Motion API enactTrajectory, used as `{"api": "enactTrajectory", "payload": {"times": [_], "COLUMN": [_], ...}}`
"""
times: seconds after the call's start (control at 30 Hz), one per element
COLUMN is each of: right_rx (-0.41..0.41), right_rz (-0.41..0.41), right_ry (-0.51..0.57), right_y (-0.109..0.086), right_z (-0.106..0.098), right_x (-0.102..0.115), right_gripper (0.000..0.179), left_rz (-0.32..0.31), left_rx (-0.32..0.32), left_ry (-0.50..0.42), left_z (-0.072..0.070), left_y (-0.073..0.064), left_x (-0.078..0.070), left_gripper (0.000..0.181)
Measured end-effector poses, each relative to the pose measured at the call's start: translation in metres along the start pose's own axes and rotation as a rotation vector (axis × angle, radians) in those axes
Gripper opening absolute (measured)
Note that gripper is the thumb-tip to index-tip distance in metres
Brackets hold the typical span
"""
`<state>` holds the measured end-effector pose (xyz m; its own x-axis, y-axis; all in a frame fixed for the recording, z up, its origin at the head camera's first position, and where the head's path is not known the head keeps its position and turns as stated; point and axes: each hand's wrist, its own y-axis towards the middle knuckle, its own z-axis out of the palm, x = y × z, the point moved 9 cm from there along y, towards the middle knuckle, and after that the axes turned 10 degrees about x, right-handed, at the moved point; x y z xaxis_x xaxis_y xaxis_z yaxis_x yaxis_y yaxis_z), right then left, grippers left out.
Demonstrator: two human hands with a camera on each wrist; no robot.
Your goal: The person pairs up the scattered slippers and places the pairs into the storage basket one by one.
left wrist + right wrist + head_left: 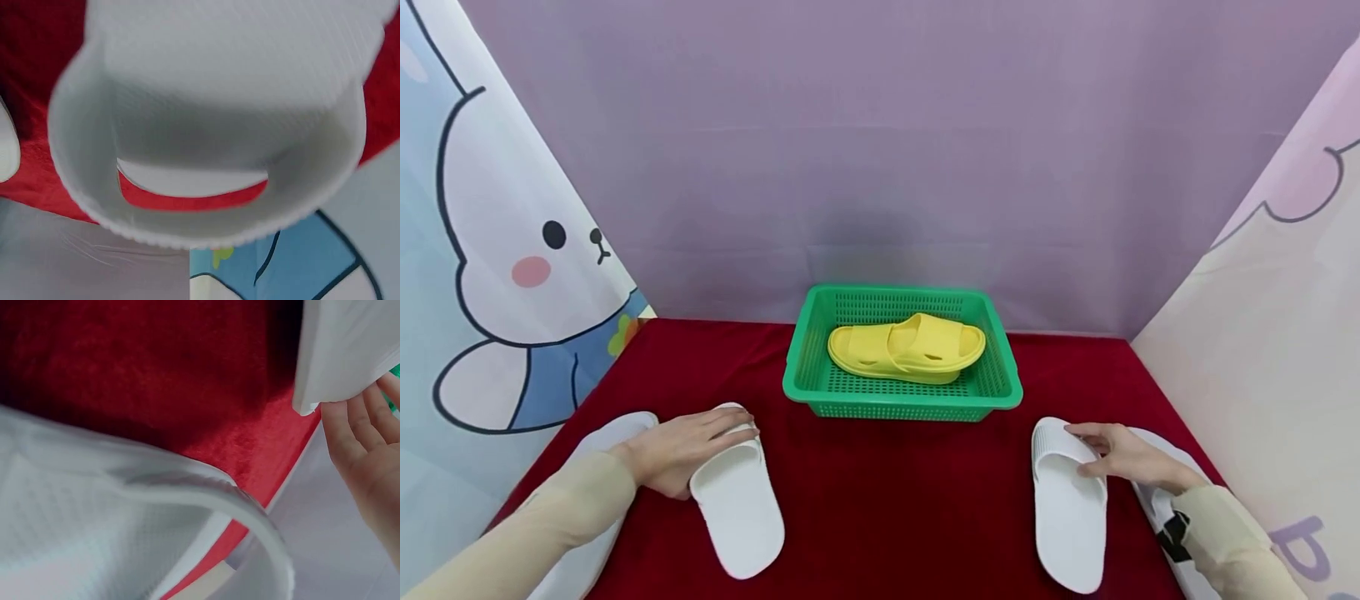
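Head view: the red-draped worktop (910, 517) is backed by a lilac curtain (895, 150); toward its left edge one white slide (741, 517) is gripped by the fingers of the left hand (691, 448), toward its right edge another slide (1070, 529) by the right hand (1123, 454).

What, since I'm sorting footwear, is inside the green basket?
Two yellow slippers, overlapping, lie inside the green basket. Mesh floor shows around them; the floor directly beneath them, and anything tucked there, is covered and cannot be seen.

Soft even head-view light, faint shadows on purple backdrop (880, 150), dimmer wrist views, close white slippers (231, 62) blurred
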<state>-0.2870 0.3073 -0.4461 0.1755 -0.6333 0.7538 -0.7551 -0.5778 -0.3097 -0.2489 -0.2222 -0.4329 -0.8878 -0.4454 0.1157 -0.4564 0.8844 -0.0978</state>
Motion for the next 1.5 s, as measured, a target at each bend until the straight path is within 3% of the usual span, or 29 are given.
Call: {"api": "enactTrajectory", "payload": {"times": [0.17, 0.33, 0.43, 0.6, 0.8, 1.0, 1.27, 1.5], "right_rx": [-0.045, -0.119, -0.153, -0.177, -0.202, -0.252, -0.319, -0.437], "right_rz": [0.002, 0.024, 0.028, 0.024, 0.028, 0.026, 0.026, 0.033], "right_ry": [-0.006, -0.039, -0.073, -0.082, -0.106, -0.122, -0.133, -0.120], "right_y": [-0.005, -0.010, -0.013, -0.015, -0.020, -0.026, -0.028, -0.028], "right_z": [-0.008, -0.016, -0.019, -0.023, -0.027, -0.035, -0.048, -0.055], "right_x": [0.008, 0.014, 0.018, 0.022, 0.031, 0.043, 0.058, 0.068], "right_gripper": [0.065, 0.064, 0.063, 0.062, 0.062, 0.061, 0.065, 0.069], "left_rz": [-0.088, -0.197, -0.228, -0.243, -0.213, -0.264, -0.297, -0.328], "left_rx": [-0.032, -0.022, -0.025, -0.064, -0.153, -0.176, -0.254, -0.322], "left_ry": [-0.021, -0.053, -0.057, -0.013, 0.031, 0.040, 0.040, 0.051], "left_z": [-0.003, -0.004, -0.007, -0.018, -0.036, -0.050, -0.077, -0.098], "left_y": [-0.003, -0.004, -0.004, -0.004, -0.002, -0.002, 0.003, 0.014], "left_x": [0.001, -0.001, -0.004, -0.011, -0.022, -0.027, -0.026, -0.023], "left_gripper": [0.118, 0.118, 0.117, 0.116, 0.117, 0.115, 0.112, 0.108]}}
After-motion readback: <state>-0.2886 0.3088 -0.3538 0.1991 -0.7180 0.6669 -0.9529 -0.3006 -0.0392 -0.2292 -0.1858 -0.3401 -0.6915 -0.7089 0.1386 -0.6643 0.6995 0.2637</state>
